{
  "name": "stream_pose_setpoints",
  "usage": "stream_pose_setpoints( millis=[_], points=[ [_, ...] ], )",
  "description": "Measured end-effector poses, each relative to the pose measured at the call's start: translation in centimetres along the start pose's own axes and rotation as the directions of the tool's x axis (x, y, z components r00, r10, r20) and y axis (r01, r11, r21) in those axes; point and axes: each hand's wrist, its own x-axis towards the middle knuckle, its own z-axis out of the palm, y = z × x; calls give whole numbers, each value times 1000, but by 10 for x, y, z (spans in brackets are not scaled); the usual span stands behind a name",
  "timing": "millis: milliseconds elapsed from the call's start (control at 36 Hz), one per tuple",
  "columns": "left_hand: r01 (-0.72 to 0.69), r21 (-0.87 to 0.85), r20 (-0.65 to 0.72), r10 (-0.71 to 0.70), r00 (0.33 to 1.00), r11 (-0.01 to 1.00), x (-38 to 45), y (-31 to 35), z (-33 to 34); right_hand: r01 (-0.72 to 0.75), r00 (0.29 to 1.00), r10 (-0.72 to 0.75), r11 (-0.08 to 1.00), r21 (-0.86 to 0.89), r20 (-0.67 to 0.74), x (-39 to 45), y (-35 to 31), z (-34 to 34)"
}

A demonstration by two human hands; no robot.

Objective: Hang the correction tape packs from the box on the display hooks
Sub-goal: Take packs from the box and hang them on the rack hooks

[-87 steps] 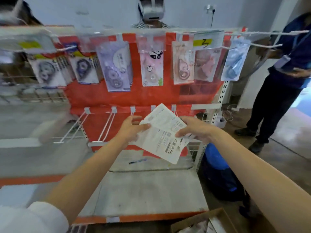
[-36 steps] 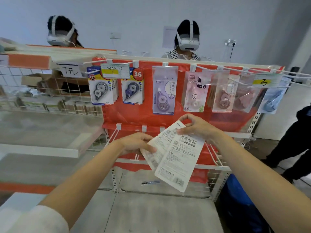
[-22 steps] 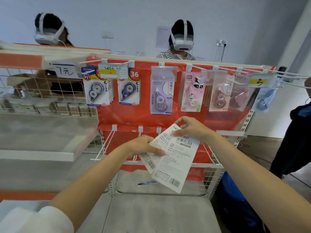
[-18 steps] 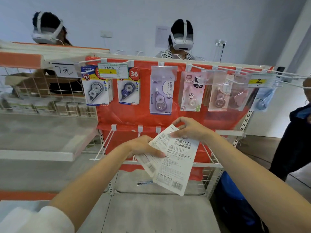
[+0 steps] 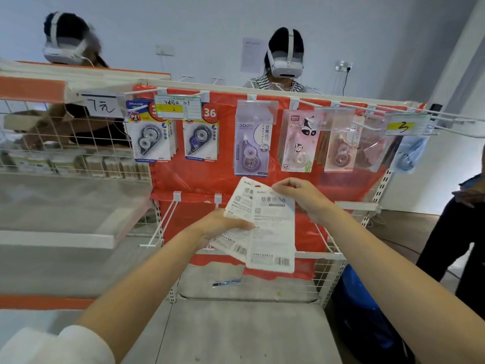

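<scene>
Two correction tape packs are in my hands, white printed backs toward me, in front of the orange display panel (image 5: 349,185). My left hand (image 5: 219,227) grips the rear pack (image 5: 240,203) at its left edge. My right hand (image 5: 301,197) pinches the top corner of the front pack (image 5: 273,232), which hangs almost upright and overlaps the rear one. On the upper row of hooks (image 5: 258,101) hang blue, purple, pink and pale blue packs. The lower hooks (image 5: 160,224) are bare. The box is out of view.
White shelves (image 5: 60,237) with wire mesh stand to the left. Two people wearing headsets stand behind the rack. Another person in dark clothes (image 5: 454,232) stands at the right edge. A blue bin (image 5: 367,324) sits on the floor beside the rack. A pen (image 5: 227,282) lies on the bottom shelf.
The front pack has swung from tilted to nearly upright in my right hand. Both hands have stayed at about the same height before the panel.
</scene>
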Motion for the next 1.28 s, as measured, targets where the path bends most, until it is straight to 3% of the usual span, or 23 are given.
stream_pose_setpoints(
  millis=[278,444,667,889,1083,1139,1278],
  points=[
    [-212,-105,-222,185,957,972,5,5,1,-52,990,41,995,80,137,-12,19,22],
    [-274,-122,-263,235,936,954,4,4,-3,13,1000,-16,982,188,11,-12,25,26],
    [-300,-166,-280,247,928,939,0,0,-12,-29,995,51,969,244,-86,-10,27,18],
    [-321,-178,-249,272,929,930,5,4,3,-33,999,27,945,327,24,-16,19,39],
    [-275,-212,-429,163,888,938,19,1,10,-112,984,28,866,487,176,-14,17,43],
    [-276,-198,-434,169,885,940,20,1,10,-105,986,22,850,517,165,-12,18,42],
    [-216,-196,-344,140,929,956,18,0,13,-74,991,24,923,377,135,-9,19,46]
  ],
)
